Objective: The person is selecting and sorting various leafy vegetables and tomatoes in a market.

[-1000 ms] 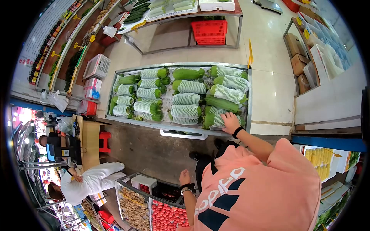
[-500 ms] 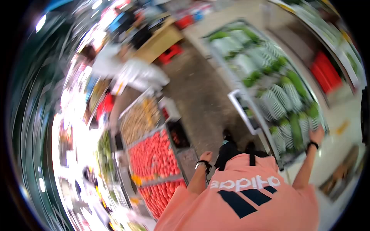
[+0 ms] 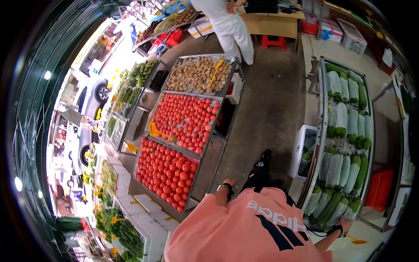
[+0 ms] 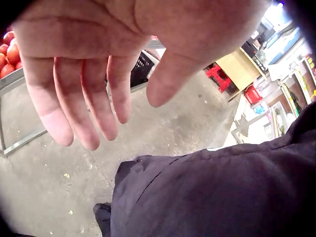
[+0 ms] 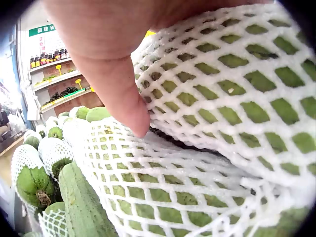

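Note:
At the near end of the display stand point(image 3: 322, 135), my right hand point(image 3: 345, 223) lies over a green gourd point(image 5: 237, 94) in a white foam net. Its thumb point(image 5: 133, 111) goes down the gourd's side, into the gap beside a second netted gourd point(image 5: 158, 192); the other fingers are hidden behind the held gourd. A bare ridged green gourd point(image 5: 81, 197) lies close by. My left hand point(image 4: 94, 59) hangs over the floor beside my dark trousers, its fingers loosely extended with nothing in them. It is nearest the tomato stand in the head view.
Left of the aisle stand trays of tomatoes point(image 3: 168, 168) and brown mushroom-like produce point(image 3: 196, 74). A white bin point(image 3: 302, 153) sits low beside the gourd stand. A person in white point(image 3: 231, 32) stands by a wooden desk point(image 3: 270, 24). A red crate point(image 3: 379, 187) is at far right.
The head view has swung left, so the gourd stand now runs along the right side and the tomato trays are in full view. My right hand stays on the gourds; the left hangs low.

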Motion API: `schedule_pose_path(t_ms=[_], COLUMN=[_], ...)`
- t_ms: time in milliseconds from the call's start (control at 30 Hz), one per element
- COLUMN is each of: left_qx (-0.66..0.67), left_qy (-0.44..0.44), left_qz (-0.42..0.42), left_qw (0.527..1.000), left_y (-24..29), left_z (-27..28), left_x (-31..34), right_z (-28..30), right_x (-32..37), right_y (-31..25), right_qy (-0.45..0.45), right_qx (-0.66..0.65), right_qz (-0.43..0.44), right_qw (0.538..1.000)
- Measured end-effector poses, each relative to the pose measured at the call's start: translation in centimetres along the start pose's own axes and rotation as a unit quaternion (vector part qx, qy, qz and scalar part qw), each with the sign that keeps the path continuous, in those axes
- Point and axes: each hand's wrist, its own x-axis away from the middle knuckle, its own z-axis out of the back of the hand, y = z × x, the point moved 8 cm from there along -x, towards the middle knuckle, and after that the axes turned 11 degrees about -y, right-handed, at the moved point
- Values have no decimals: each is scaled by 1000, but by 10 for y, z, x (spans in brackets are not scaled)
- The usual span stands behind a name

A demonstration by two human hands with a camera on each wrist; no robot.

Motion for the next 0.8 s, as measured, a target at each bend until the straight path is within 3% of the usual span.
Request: schedule_pose_path(t_ms=[167, 333, 600, 633, 667, 733, 800], left_qx=[3, 95, 123, 130, 140, 147, 141], left_qy=[39, 50, 79, 74, 69, 76, 109], left_qz=[12, -14, -2, 4, 11, 6, 1], left_qw=[999, 994, 989, 989, 988, 986, 984], left_y=[-21, -22, -33, -34, -40, -46, -60], left_z=[5, 30, 69, 74, 77, 85, 97], left_x=[11, 35, 49, 49, 45, 37, 36], right_z=[-5, -9, -11, -28, -17, 2, 9], right_x=[-6, -11, -5, -41, -29, -11, 24], right_y=[-1, 4, -1, 11, -6, -58, -135], right_qy=[4, -27, 53, 61, 18, 69, 154], right_qx=[34, 22, 32, 38, 139, 250, 369], right_qz=[-39, -66, -78, -72, -166, -113, 23], right_qw=[999, 997, 995, 995, 976, 959, 916])
